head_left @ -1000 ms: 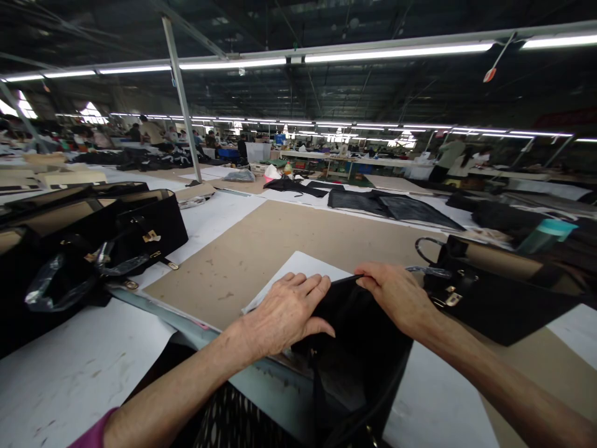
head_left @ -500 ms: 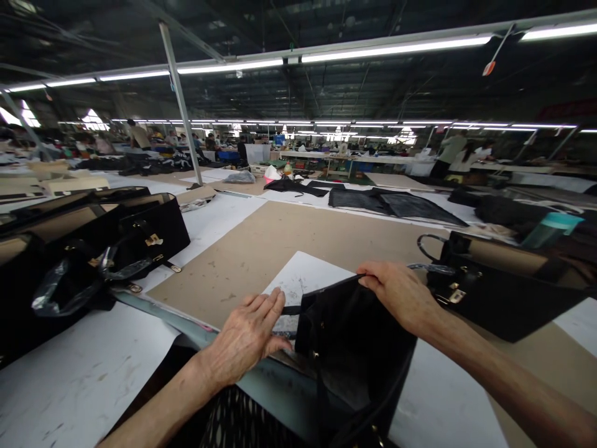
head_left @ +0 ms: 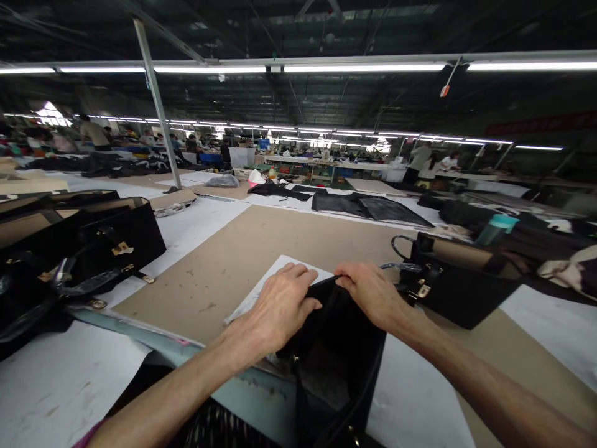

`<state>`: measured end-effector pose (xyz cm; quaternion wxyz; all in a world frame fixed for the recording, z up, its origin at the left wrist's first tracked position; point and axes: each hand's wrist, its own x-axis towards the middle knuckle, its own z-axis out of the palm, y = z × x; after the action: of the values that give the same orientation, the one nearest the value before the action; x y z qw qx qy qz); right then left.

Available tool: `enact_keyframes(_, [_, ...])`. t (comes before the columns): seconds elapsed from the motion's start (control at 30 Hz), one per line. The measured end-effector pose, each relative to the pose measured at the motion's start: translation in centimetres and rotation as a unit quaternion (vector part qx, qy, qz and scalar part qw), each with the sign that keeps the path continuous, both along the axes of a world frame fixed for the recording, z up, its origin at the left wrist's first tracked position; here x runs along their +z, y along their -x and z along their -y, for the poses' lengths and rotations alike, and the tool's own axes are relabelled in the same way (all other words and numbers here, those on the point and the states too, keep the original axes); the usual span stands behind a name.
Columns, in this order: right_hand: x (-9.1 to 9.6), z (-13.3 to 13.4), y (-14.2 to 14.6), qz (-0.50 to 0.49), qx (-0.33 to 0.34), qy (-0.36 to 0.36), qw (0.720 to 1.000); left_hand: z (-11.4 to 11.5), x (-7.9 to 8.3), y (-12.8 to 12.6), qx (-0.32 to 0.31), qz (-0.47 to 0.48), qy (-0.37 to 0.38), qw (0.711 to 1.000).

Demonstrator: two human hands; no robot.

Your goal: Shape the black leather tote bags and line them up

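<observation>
A black handbag (head_left: 333, 361) hangs over the near table edge, its mouth open toward me. My left hand (head_left: 280, 305) grips the bag's top rim on the left side, fingers curled over it. My right hand (head_left: 370, 295) pinches the same rim a little to the right. Under the bag lies a white sheet of paper (head_left: 261, 286) on a brown cardboard mat (head_left: 261, 249).
Several black handbags (head_left: 74, 249) with gold fittings are stacked at the left. Another black bag (head_left: 454, 280) lies at the right, behind it a teal-capped bottle (head_left: 497, 229). Black leather pieces (head_left: 368, 206) lie farther back. Other people work at distant tables.
My left hand went down to the table edge, then came back up onto the bag's rim. The view has shifted slightly right and the bag's mouth is pulled closer together.
</observation>
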<state>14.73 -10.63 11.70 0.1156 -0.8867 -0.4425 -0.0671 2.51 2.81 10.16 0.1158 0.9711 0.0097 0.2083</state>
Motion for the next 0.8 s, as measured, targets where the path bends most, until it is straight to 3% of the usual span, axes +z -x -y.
enact_keyframes(0.23, [-0.1,0.0,-0.4,-0.008,0.007,0.009,1.0,1.5,1.4,-5.4,-0.006,-0.16,-0.044,0.986])
enact_keyframes(0.4, [0.0,0.7,-0.3,0.032,-0.006,-0.021,0.999,1.4,1.6,-6.6,-0.042,-0.19,-0.089,0.977])
enact_keyframes(0.5, [-0.3,2.1,-0.4,0.077,-0.04,-0.068,0.994,0.3,0.8,-6.6,-0.052,-0.202,-0.047,0.977])
enact_keyframes(0.67, [-0.3,4.7,-2.1,-0.097,-0.112,0.011,0.989,-1.1,0.0,-6.5,-0.111,-0.206,0.039,0.971])
enact_keyframes(0.8, [0.6,5.9,-3.8,-0.163,-0.025,0.083,0.983,-1.0,1.0,-5.7,-0.114,-0.24,0.087,0.96])
